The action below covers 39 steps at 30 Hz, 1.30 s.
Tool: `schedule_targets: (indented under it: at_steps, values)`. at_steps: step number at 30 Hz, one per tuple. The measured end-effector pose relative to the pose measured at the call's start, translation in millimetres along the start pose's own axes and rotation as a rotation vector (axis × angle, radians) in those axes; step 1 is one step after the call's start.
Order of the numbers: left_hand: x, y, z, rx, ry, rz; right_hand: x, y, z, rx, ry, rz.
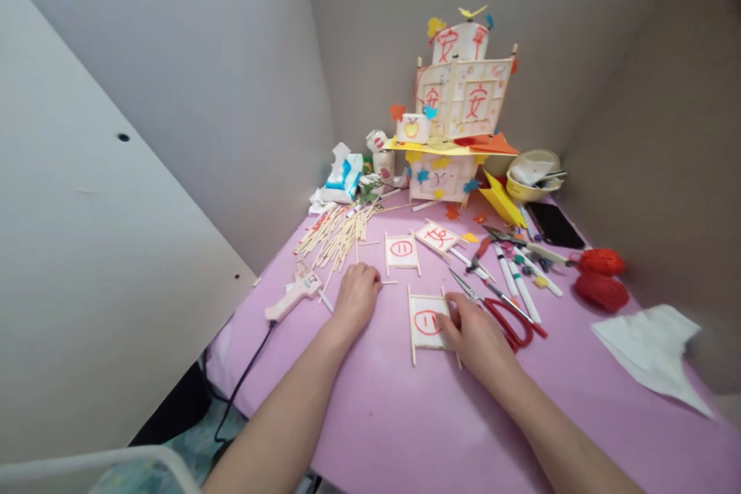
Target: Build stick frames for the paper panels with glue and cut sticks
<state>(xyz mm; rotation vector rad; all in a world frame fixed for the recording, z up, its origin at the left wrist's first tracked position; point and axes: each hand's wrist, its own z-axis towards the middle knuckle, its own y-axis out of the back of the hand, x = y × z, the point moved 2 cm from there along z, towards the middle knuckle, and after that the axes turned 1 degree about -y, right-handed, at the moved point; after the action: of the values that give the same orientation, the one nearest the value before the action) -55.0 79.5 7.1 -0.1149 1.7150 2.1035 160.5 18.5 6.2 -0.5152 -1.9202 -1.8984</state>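
Note:
My left hand point(356, 297) rests on the table with its fingers curled, and a short thin wooden stick point(390, 282) sticks out from its fingertips. My right hand point(478, 332) grips the right side of a small white panel point(425, 302) framed with wooden sticks. A red circle with two strokes is drawn on this panel, and its thumb side is partly covered. Farther back lie a similar circled panel point(401, 238) and a tilted panel point(437, 237) with a red character. To the left of my left hand lies a pink glue gun point(298, 295) with a black cord.
Loose wooden sticks point(341, 239) lie behind my left hand. A decorated paper lantern-like model point(475, 96) stands at the back. Red-handled scissors point(506, 316), pliers point(480, 253), white markers point(524, 293), red yarn point(602, 289), a phone point(556, 224) and tissue point(651, 343) lie on the right.

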Motion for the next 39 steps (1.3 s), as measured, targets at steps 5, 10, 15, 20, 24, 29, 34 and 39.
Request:
schedule_targets:
  at_steps: [5, 10, 15, 20, 24, 29, 34, 39]
  values:
    - [6, -0.7, 5, -0.019, 0.082, 0.031, -10, -10, -2, 0.021, -0.016, 0.041]
    - [13, 4.1, 4, -0.083, 0.126, -0.031, -15, -14, -1, 0.053, -0.033, 0.058]
    - [19, 24.5, 8, -0.186, 0.127, -0.063, -20, -17, 2, 0.065, -0.028, 0.080]
    - [77, 67.5, 40, -0.143, 0.255, 0.087, -25, -19, 5, 0.058, -0.010, 0.090]
    - [123, 81.6, 76, -0.017, 0.332, 0.125, -23, -18, 4, 0.051, -0.014, 0.080]
    - [132, 63.6, 100, 0.077, 0.278, 0.122, -23, -19, 4, 0.035, 0.011, 0.093]
    - [138, 51.9, 101, 0.062, 0.318, 0.191, -24, -20, 5, 0.029, 0.021, 0.104]
    - [138, 50.4, 103, 0.052, 0.315, 0.254, -18, -16, 1, 0.000, 0.025, 0.112]
